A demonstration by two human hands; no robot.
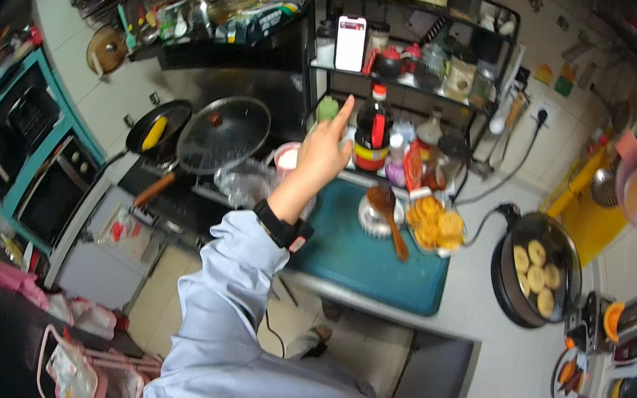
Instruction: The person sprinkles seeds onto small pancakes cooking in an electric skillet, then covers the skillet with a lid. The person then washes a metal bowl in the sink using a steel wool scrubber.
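Note:
My left hand reaches over the back of the counter with its index finger stretched out and nothing in its grasp. The fingertip points up towards a smartphone with a lit screen, upright on a black metal rack; a gap remains between them. Beside the hand stand a dark sauce bottle with a red cap and a green object, partly covered by the fingers. Below lies a teal board bearing a wooden spoon across a small dish. My right hand cannot be made out; a skin-toned patch at the bottom right edge is unclear.
A container of yellow fried slices sits behind the board. To the right, an electric pan holds several pale round slices. On the left stove are a glass-lidded pan and a black pan with a corn cob.

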